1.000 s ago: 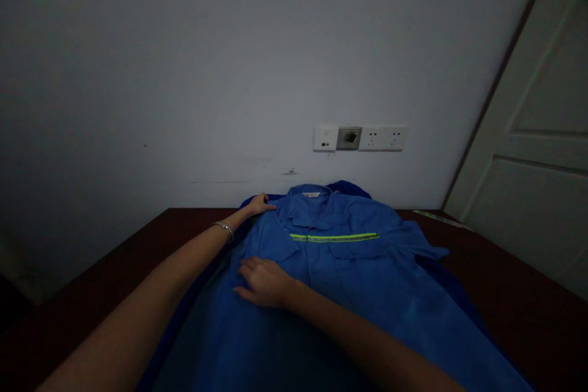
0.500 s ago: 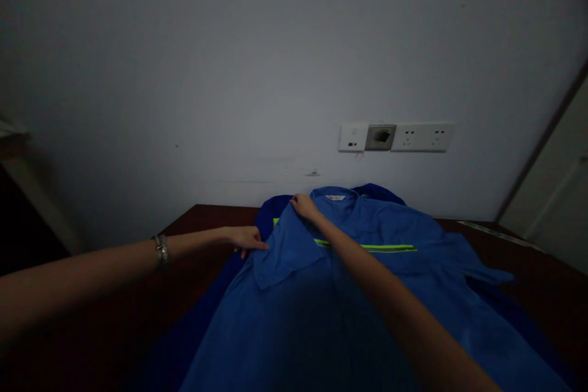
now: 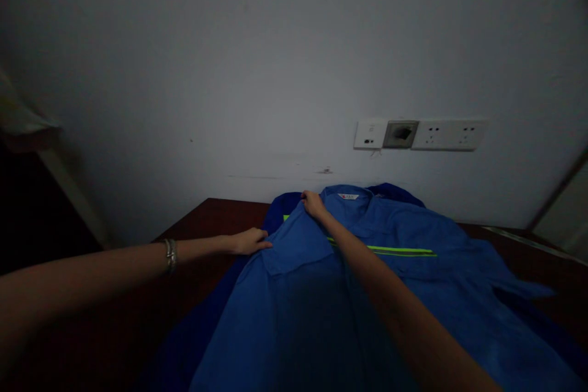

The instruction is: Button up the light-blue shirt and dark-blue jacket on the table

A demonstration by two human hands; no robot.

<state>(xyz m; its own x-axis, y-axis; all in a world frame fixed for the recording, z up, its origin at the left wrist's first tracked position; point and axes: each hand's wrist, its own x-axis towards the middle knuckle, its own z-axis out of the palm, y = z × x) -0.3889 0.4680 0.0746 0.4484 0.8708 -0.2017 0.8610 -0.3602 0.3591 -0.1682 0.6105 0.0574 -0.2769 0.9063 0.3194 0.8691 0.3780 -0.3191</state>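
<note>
The shirt (image 3: 441, 294) lies over another garment (image 3: 275, 211), apparently on a table (image 3: 220, 213) before the wall (image 3: 275, 73).

A plain pale-grey wall (image 3: 257, 73), dimly lit and darker toward the edges, carries dark scuff marks (image 3: 326, 171) and a row of white socket plates (image 3: 449, 135) with a grey-framed outlet (image 3: 400, 134) among them. The dark reddish-brown table (image 3: 220, 214) stands near it. Part of a pale panel (image 3: 567, 214) shows at far right.

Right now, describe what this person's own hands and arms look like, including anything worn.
Neither the left hand nor the right hand wears a glove. A silvery bracelet, seemingly of several bands, circles the left forearm; none shows on the right forearm. No sleeves are visible on either arm.
</note>
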